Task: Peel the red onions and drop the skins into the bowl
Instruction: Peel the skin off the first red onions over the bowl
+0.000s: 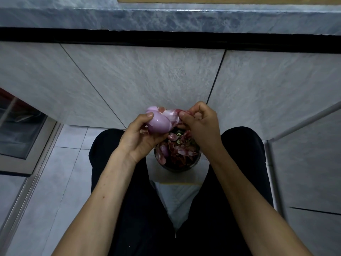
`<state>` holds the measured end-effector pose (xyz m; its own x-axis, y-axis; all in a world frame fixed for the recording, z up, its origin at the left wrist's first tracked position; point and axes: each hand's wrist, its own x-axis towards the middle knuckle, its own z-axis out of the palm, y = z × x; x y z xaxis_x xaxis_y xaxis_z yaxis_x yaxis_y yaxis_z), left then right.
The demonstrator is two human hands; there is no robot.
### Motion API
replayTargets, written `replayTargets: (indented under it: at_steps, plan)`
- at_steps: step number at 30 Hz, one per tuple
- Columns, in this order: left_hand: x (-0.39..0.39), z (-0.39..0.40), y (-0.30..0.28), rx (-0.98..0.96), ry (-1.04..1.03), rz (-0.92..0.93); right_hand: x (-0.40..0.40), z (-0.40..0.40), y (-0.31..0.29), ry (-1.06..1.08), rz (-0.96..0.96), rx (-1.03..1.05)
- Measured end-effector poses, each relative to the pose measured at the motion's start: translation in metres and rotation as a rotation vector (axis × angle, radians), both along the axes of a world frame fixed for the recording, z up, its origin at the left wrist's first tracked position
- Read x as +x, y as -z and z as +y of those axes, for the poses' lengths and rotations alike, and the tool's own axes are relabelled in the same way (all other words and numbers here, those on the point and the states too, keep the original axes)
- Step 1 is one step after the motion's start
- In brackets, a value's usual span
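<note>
Two bare forearms enter from the lower edge of the frame and converge above the person's lap, which is clothed in dark trousers [129, 209]. A white cloth or paper [177, 196] lies between the thighs.

Left hand [140, 137]: palm turned up, fingers and thumb curled round a red onion [159, 124]. The thumb tip rests on the upper left of the bulb. The exposed surface is glossy pale purple, so this part is peeled. A second purple lobe shows just behind the thumb; whether it is joined to the same bulb cannot be told.

Right hand [201, 122]: fingers curled, thumb and forefinger pinching a strip of skin [173, 115] that remains attached at the right side of the onion. The strip is pinkish white toward the bulb and dark red at the pinch.

Bowl [166, 166]: dark, round, on the floor between the knees, directly below both hands and partly hidden by them. It holds a heap of peeled skins [182, 152], red and pink, and one purple piece at its left side, which may be an onion.

Surroundings: pale floor tiles [64, 154] to the left; a grey tiled wall face [147, 80] ahead, with a black band [166, 40] above it and a marbled ledge [166, 17] on top.
</note>
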<state>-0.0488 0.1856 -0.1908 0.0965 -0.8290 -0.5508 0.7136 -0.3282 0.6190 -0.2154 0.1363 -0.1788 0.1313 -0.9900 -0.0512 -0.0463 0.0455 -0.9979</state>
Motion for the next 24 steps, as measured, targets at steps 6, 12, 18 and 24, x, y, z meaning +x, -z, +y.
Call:
replayTargets:
  at_steps: [6,12,18,24]
  plan:
    - [0.0,0.0,0.005,-0.008,0.021,0.002,-0.004,0.006,0.005,-0.146,0.054,-0.042]
    - [0.0,0.002,0.006,-0.032,0.073,-0.068,0.004,0.014,0.019,-0.129,0.141,-0.228]
    - [-0.002,0.005,0.011,-0.048,0.085,-0.101,0.005,0.009,0.02,-0.048,0.193,-0.229]
    - [-0.003,0.007,0.009,-0.088,0.138,-0.113,-0.001,-0.003,0.019,0.006,-0.04,0.145]
